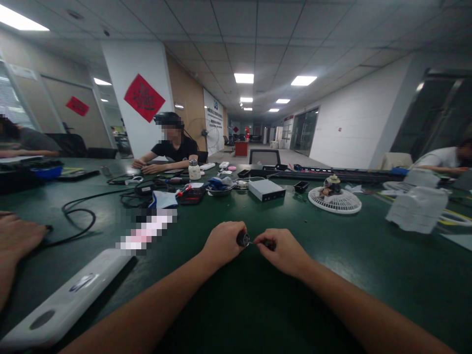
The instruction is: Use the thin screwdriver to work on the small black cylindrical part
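In the head view, your left hand [223, 243] and right hand [283, 253] meet low in the middle of the frame, above the dark green table [332, 287]. Your left grip is clenched around the round black end of a small black-handled tool [242, 239], and its thin metal shaft points toward your right hand. Your right grip is pinched closed on a small dark piece [269, 245] at the shaft's far end; your fingers hide most of it, so you can't see exactly how it meets the shaft. Both are held just above the table, between your hands.

Ahead of you, a motor-like part [332, 186] sits on a round white fan grille [334, 200], with neither hand touching it. A silver metal box [266, 190] lies nearby, and a metal bowl [220, 191] holds blue items. From this view, you can't tell which parts are finished and which are not. A seated co-worker [173, 145] has both forearms on the far side of the table, and another person's hand [16, 236] rests at the left edge.
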The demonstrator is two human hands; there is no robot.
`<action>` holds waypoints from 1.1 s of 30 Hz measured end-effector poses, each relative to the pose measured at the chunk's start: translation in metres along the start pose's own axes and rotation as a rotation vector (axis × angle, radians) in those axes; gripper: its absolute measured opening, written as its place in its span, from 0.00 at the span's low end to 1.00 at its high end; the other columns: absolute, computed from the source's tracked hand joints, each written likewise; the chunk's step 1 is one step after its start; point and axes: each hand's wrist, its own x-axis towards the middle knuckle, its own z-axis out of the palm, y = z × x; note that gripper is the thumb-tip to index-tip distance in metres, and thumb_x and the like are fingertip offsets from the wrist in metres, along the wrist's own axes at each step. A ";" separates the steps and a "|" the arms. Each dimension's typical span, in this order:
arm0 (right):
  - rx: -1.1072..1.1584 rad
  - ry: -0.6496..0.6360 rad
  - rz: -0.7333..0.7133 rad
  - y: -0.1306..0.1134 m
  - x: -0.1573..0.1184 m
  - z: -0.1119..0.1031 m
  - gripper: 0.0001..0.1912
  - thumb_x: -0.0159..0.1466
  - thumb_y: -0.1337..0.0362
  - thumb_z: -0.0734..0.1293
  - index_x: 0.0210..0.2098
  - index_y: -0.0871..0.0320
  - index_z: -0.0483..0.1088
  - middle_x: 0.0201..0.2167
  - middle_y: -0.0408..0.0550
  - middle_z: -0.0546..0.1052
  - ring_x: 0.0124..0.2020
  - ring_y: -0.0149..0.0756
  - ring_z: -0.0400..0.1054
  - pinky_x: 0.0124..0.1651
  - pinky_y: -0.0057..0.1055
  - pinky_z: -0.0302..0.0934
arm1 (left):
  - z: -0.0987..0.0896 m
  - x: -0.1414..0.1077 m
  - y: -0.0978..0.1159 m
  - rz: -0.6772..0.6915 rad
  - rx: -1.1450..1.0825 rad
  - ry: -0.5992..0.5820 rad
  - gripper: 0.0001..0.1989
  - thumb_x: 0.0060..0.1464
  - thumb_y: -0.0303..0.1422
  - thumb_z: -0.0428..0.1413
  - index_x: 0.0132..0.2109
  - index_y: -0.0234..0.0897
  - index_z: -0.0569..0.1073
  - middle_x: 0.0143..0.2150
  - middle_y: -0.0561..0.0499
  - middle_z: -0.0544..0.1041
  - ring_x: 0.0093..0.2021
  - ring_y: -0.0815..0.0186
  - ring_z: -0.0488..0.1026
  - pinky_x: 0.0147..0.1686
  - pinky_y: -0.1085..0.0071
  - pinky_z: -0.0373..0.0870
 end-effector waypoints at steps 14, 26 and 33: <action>-0.079 0.013 0.050 -0.004 -0.001 0.002 0.12 0.64 0.65 0.63 0.42 0.52 0.78 0.37 0.44 0.80 0.36 0.37 0.72 0.38 0.31 0.62 | 0.005 -0.002 -0.006 0.072 0.075 -0.026 0.04 0.53 0.33 0.58 0.38 0.42 0.75 0.35 0.53 0.77 0.38 0.62 0.71 0.36 0.68 0.63; -0.242 -0.084 0.159 0.008 0.001 -0.004 0.06 0.62 0.62 0.66 0.37 0.50 0.75 0.29 0.43 0.78 0.30 0.37 0.71 0.29 0.29 0.52 | -0.001 -0.002 -0.003 0.132 0.087 -0.090 0.13 0.55 0.29 0.54 0.46 0.48 0.77 0.40 0.52 0.77 0.42 0.61 0.73 0.42 0.64 0.64; -0.170 -0.044 0.270 0.006 0.004 0.006 0.14 0.64 0.54 0.65 0.46 0.51 0.74 0.27 0.44 0.77 0.28 0.37 0.70 0.28 0.29 0.50 | 0.002 -0.003 -0.005 0.036 0.060 -0.097 0.14 0.53 0.28 0.54 0.47 0.44 0.73 0.43 0.50 0.76 0.43 0.60 0.73 0.44 0.64 0.66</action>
